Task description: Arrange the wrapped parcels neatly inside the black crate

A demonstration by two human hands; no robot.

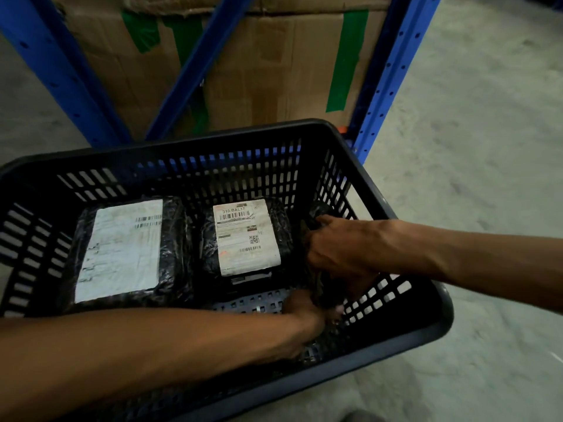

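- Left hand [300, 312], nearest: reaches under a dark wrapped third parcel [323, 287] at the right end of the black crate [405, 339]; its grip is hidden, so cannot tell.
- Right hand [332, 254]: closed over that parcel's top, seating it by the right wall; placement judged unfinished.
- Beyond: large-label parcel [122, 248] and small-label parcel [246, 236] lie flat, side by side, apparently arranged.
- Farthest: cardboard box [274, 65] in blue racking [393, 71].
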